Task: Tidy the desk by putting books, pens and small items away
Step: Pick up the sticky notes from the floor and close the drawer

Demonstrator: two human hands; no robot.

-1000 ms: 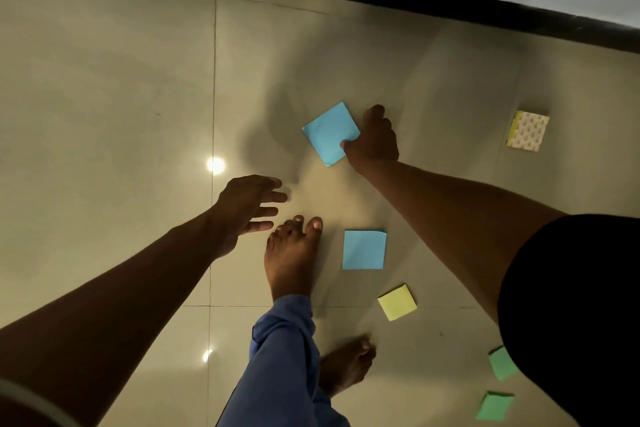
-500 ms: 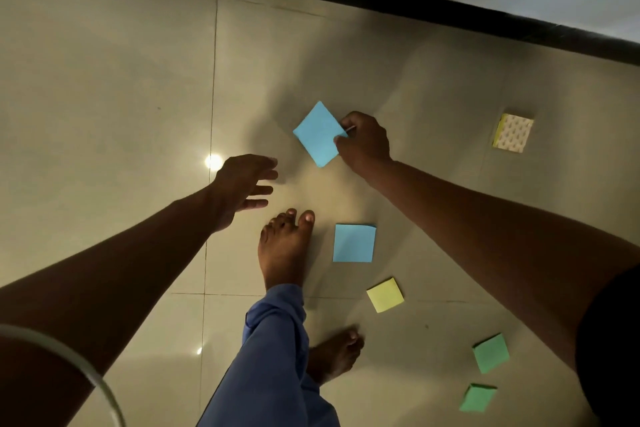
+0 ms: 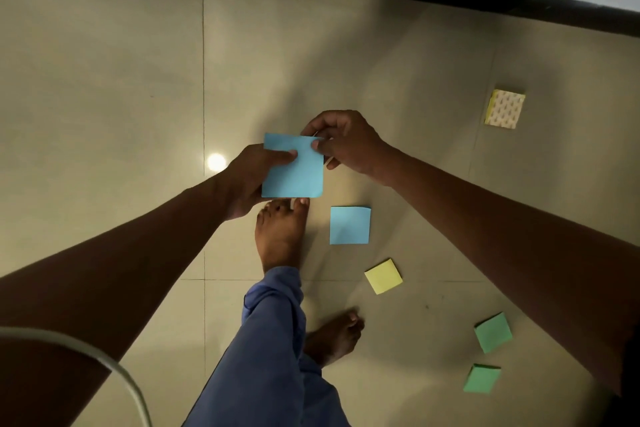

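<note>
lifted: blue note [image 3: 294, 170], both hands' fingers [image 3: 284, 157] clamped | floor: 1 blue, 1 yellow, 2 green

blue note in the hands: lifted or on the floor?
Lifted. The blue note is pinched by left hand and right hand, overlapping the toes below.

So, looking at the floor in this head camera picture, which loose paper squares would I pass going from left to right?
Second blue square note → yellow square note → lower green square note → upper green square note → patterned sticky-note pad with yellow edge. The blue square note held in both hands sits furthest left, off the floor.
</note>
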